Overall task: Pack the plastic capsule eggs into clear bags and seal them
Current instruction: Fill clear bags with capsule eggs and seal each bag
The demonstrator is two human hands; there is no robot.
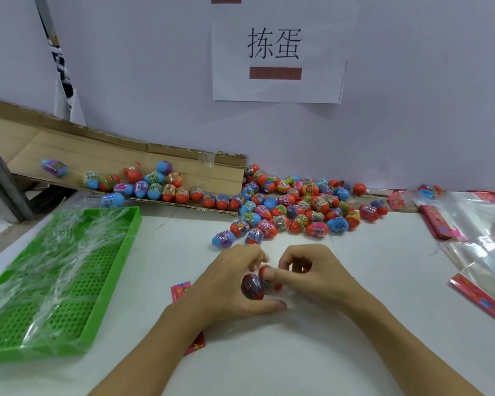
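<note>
Red capsule eggs (262, 282) (glossy, bag-wrapped) between both hands.

white paper sign (280, 50) on wall reads "拣蛋"; egg labels too small to read.

We count two hands, the left hand (229, 284) and the right hand (315, 272). One green tray (117, 252). One cardboard sheet (126, 158). One paper sign (280, 50) on the wall. Capsule eggs (286, 212): dozens in the loose heap, too many overlapping for an exact tally; at least two more between the hands. Clear bags (475, 238): a stack, number unclear.
</note>
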